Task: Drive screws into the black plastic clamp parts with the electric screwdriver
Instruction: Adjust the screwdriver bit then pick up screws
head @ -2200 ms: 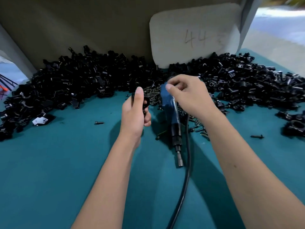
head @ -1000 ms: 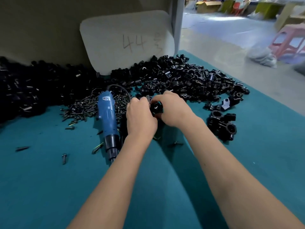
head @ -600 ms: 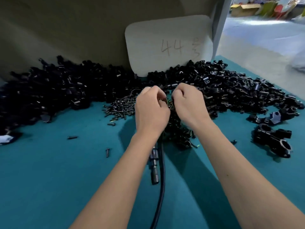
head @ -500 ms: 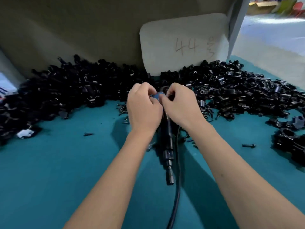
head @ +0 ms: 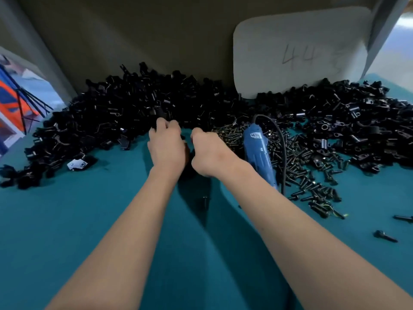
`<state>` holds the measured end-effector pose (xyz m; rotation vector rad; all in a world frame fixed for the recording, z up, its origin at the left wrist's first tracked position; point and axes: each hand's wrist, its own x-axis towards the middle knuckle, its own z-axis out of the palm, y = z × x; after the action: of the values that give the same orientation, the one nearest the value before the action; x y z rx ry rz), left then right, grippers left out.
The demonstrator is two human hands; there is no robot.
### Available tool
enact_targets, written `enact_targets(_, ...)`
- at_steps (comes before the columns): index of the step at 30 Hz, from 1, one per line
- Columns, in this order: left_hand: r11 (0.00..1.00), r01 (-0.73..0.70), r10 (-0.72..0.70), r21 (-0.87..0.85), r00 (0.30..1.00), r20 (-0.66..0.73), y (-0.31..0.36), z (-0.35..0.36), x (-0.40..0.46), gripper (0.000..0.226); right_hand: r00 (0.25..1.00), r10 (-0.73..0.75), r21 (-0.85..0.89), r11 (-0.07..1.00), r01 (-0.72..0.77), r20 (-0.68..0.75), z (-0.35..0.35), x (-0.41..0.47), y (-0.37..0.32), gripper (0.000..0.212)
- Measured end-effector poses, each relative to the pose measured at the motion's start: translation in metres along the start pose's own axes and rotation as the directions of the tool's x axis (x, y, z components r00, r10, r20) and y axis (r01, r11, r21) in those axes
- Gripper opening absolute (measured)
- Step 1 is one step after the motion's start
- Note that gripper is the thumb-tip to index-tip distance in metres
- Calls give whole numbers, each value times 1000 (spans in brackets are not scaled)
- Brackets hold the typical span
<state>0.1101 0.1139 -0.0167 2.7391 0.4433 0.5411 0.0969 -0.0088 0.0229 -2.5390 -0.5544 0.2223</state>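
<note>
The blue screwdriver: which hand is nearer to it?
Right. The right hand is just left of the screwdriver, and its forearm covers the tip. The left hand is further left.

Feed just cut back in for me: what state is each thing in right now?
Blue electric screwdriver: lying on teal table, unheld.
Left hand: fingers curled at black plastic clamp pile.
Right hand: fingers curled, contents hidden.
Loose dark screws: heaped beside screwdriver.
</note>
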Motion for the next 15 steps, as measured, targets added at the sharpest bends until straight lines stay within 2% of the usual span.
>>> enact_targets(3, 997, -10, 16, -76, 997, 69, 8, -7, -7, 19, 996, 33, 41, 999, -29, -84, 0, -3, 7, 31)
enact_targets(6, 955, 68, -70, -289, 998, 2, 18, -16, -19, 16, 985, 35, 215, 977, 2, -166, -14, -13, 20, 12)
enact_targets(7, 899, 102, -114, -427, 993, -2, 23, -19, -24, 22, 975, 33, 256, 966, 26, -220, -21, -18, 25, 24)
enact_targets(8, 776, 165, -167, -609, 985, 54, 29, -21, -30, 29, 963, 34, 292, 955, 47, -267, -29, -24, 30, 39)
enact_targets(9, 584, 264, -207, -768, 963, 173, 36, -23, -36, 33, 953, 30, 328, 942, 74, -300, -36, -30, 33, 53)
enact_targets(10, 367, 366, -207, -855, 928, 309, 43, -25, -43, 35, 947, 32, 370, 924, 94, -320, -42, -37, 36, 64)
enact_targets(11, 172, 443, -168, -880, 893, 417, 48, -27, -50, 34, 946, 38, 420, 901, 107, -323, -48, -44, 40, 70)
enact_targets(13, -132, 515, -78, -847, 847, 526, 53, -28, -63, 27, 961, 67, 555, 826, 97, -268, -56, -55, 47, 70)
enact_targets(14, -233, 514, -41, -825, 843, 537, 52, -27, -70, 24, 974, 73, 630, 772, 82, -217, -59, -59, 51, 65)
enact_targets(15, -290, 497, -19, -818, 851, 524, 51, -26, -76, 22, 984, 70, 697, 714, 67, -166, -61, -62, 55, 57)
